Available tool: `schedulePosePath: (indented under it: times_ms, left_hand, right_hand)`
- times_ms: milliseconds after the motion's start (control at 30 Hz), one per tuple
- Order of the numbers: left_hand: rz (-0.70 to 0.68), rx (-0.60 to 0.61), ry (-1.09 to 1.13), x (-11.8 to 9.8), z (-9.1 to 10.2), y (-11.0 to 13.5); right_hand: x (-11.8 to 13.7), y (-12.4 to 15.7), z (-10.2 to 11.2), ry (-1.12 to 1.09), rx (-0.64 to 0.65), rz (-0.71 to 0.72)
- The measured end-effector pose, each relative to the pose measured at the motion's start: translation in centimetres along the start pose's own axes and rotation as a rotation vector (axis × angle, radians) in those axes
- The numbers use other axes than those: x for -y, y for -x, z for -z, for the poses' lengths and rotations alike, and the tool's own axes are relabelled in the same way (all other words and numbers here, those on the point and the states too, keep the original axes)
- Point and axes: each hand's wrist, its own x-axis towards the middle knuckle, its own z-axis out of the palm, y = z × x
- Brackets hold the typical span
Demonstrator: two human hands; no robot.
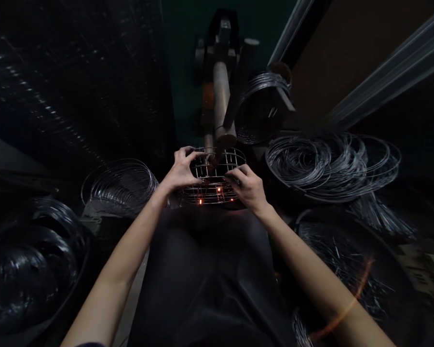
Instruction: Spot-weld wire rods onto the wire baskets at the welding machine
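A round wire basket (211,196) of thin metal rods sits in front of me, under the electrode arm of a spot welder (222,96). My left hand (183,169) grips its left side, fingers over the far rim and thumb along the near wires. With bent fingers pressed together, my right hand (249,187) holds the wires at its near right side; the fingertips are partly hidden. Small orange sparks glow among the lower wires between my hands. The welder's lower tip reaches inside the basket, and the exact contact point is too dark to make out.
Wire rings (307,159) lie piled in a tray to the right, above a dark tub (394,270) of short wire pieces. More wire rings (123,185) stand at the left, near coiled metal (32,270) in a container. A dark apron (210,274) covers my lap.
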Motion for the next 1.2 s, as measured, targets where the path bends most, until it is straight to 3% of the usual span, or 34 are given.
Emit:
schedulePosePath:
  times_ms: [267, 400, 500, 600, 733, 833, 900, 967, 1067, 1133, 1200]
  left_hand:
    - [0.063, -0.001, -0.002, 1.1, 0.4, -3.2]
    - [0.031, 0.006, 0.017, 2.1, 0.3, -1.8]
    - [0.016, -0.009, 0.051, 4.1, 0.0, 1.0]
    - [0.056, -0.062, 0.160, 6.4, -1.2, 3.3]
    - [0.117, -0.153, 0.378, 7.6, -3.1, 3.7]
    - [0.135, -0.205, 0.441, 7.0, -3.2, 3.7]
    - [0.117, -0.218, 0.447, 6.2, -2.5, 4.5]
    - [0.072, -0.197, 0.443, 5.3, -1.7, 5.8]
    - [-0.018, -0.122, 0.411, 3.3, -0.6, 7.5]
    - [-0.078, -0.057, 0.337, 1.7, -0.3, 8.1]
    - [-0.136, 0.021, 0.223, 0.0, -0.2, 8.1]
  right_hand:
    - [-1.0, -3.4, -1.5, 0.014, -0.005, -0.025]
    - [-0.6, -2.2, 0.6, -0.080, -0.045, -0.092]
    - [-0.4, 1.1, 3.6, -0.180, -0.039, -0.161]
    - [-0.6, 6.1, 5.0, -0.173, 0.127, -0.192]
    - [-2.1, 13.6, 3.0, -0.162, 0.399, -0.242]
    - [-3.6, 17.6, 1.6, -0.257, 0.486, -0.273]
    - [-4.3, 18.7, 1.7, -0.382, 0.491, -0.354]
    - [-4.0, 18.1, 2.7, -0.484, 0.424, -0.480]
    - [-1.8, 14.3, 4.9, -0.604, 0.302, -0.604]
    - [0.2, 10.7, 5.7, -0.697, 0.344, -0.580]
    - [1.8, 7.1, 5.7, -0.772, 0.503, -0.504]
